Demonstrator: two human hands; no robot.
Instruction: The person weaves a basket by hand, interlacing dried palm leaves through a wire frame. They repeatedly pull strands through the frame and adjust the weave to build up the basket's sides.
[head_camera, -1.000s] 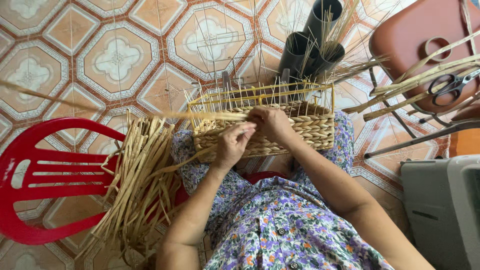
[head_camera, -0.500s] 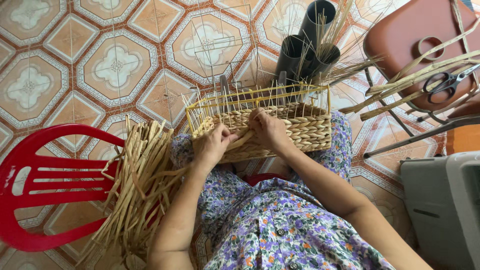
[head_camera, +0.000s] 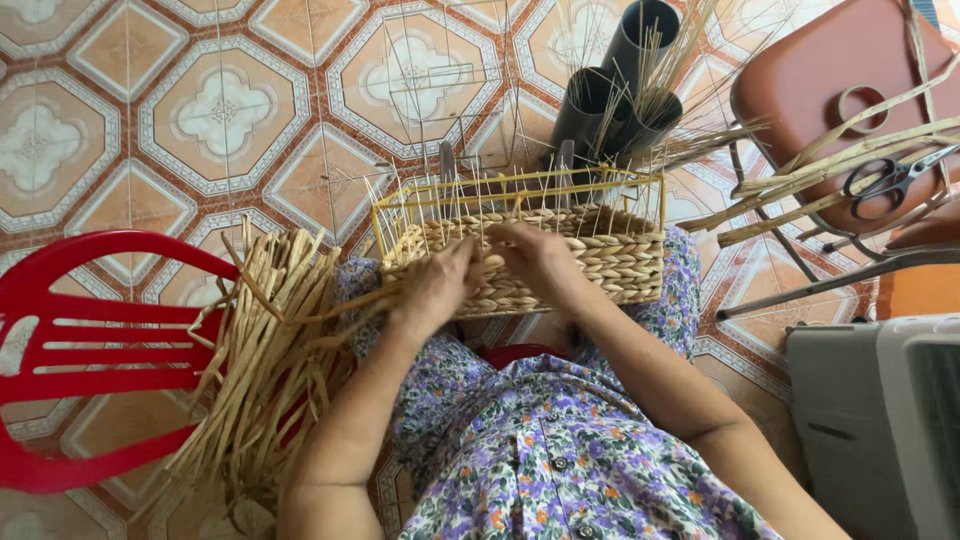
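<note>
You look straight down at your lap, where a half-woven rectangular basket of pale dried straw on a yellow wire frame (head_camera: 560, 260) rests across your knees, steadied there so both hands stay free to weave. It sits just above the centre of the view, with thin upright stakes rising from its rim.

Your left hand (head_camera: 437, 285) presses against the basket's near wall at about 9 o'clock from its middle, fingers closed on a flat tan straw strand (head_camera: 330, 308) that trails off to the left. Your right hand (head_camera: 535, 258) lies just beside it on the woven wall, fingers curled down together onto the weave; whether it pinches a strand you cannot tell, since the fingertips are hidden.

At 8 o'clock, a loose bundle of dried straw strips (head_camera: 265, 370) drapes over your left knee, close by for easy reach. Beyond it at 9 o'clock stands a red plastic chair (head_camera: 80, 350). At 12 o'clock, dark grey plastic tubes (head_camera: 620, 90) hold spare thin stalks upright. At 2 o'clock a brown plastic stool (head_camera: 830, 90) carries black-handled scissors (head_camera: 890, 180) and longer strips. A grey plastic box (head_camera: 880, 420) sits at 4 o'clock. Patterned orange floor tiles (head_camera: 200, 110) lie beneath everything.
</note>
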